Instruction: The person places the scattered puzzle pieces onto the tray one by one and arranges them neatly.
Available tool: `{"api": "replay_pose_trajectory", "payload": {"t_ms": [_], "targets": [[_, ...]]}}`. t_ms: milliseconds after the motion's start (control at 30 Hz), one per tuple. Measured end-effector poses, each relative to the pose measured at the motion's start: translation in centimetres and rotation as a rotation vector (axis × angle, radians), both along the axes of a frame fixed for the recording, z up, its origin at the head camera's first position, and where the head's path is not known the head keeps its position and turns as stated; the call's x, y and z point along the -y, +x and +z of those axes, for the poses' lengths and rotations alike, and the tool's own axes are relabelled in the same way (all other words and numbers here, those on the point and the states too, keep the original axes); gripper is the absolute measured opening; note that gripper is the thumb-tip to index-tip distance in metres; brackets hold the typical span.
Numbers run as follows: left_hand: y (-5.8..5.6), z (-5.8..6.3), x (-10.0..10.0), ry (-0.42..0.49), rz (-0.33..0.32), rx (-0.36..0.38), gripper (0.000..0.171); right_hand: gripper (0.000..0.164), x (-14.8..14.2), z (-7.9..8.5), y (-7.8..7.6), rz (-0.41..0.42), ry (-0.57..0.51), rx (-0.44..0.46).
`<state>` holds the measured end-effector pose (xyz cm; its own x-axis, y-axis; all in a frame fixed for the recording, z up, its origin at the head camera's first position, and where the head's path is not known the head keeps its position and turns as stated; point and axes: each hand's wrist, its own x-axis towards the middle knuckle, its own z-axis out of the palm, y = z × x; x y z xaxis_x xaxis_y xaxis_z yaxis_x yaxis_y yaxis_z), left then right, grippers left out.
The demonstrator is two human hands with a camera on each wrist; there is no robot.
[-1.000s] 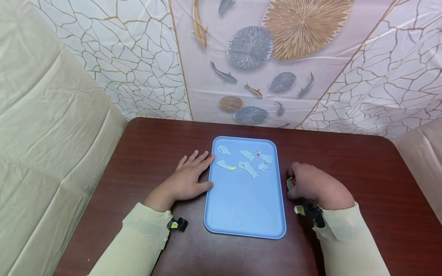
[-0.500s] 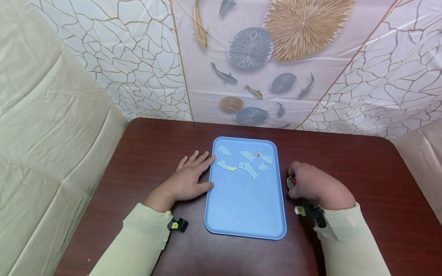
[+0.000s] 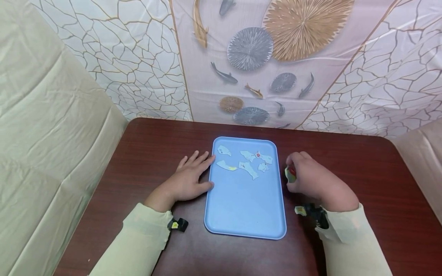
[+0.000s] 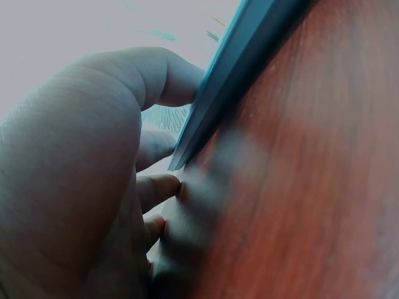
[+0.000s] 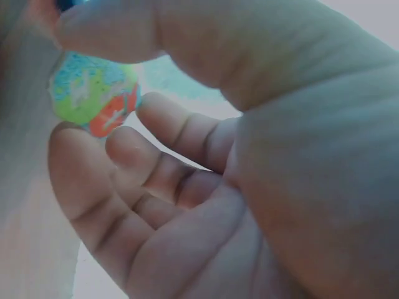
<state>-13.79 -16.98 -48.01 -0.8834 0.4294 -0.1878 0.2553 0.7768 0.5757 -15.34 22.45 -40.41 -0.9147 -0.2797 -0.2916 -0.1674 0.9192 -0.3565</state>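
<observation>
My left hand (image 3: 189,179) lies with spread fingers on the table, thumb and index fingertip at the left rim of the light blue tray (image 3: 245,207). In the left wrist view those two fingertips meet the tray's edge (image 4: 227,84). Several irregular pale paper cutouts (image 3: 248,169) lie in the far half of the tray. Beyond the tray's right rim, my right hand (image 3: 317,182) pinches a small flat picture piece (image 3: 290,174) between thumb and fingers. Seen from the right wrist, this piece (image 5: 93,93) is green, red and speckled blue, with pale marks; the thumb covers its upper part.
A dark red-brown wooden table (image 3: 165,138) bears the tray and both hands. Behind it hangs a patterned cloth (image 3: 250,48) with fish and round leaves. Pale cloth (image 3: 45,134) hangs at the left side. Each wrist wears a black strap (image 3: 315,215).
My right hand has risen slightly and turned, tilting the pinched piece and bringing it a little closer to the tray. The left hand, the tray and its cutouts have stayed put.
</observation>
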Motion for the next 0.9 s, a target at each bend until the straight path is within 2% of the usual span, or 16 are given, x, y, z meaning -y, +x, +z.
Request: {"api": "replay_pose_trajectory", "payload": {"t_ms": [367, 700, 900], "targets": [[0.0, 0.0, 0.0, 0.002, 0.0, -0.008, 0.089, 0.052, 2.9, 1.1, 0.8, 0.098, -0.067, -0.131], [0.0, 0.1, 0.0, 0.009, -0.002, -0.009, 0.089, 0.056, 6.3, 1.9, 1.1, 0.174, -0.133, -0.139], [0.1, 0.1, 0.1, 0.028, 0.0, -0.011, 0.088, 0.057, 8.0, 1.8, 1.0, 0.235, -0.123, -0.139]]}}
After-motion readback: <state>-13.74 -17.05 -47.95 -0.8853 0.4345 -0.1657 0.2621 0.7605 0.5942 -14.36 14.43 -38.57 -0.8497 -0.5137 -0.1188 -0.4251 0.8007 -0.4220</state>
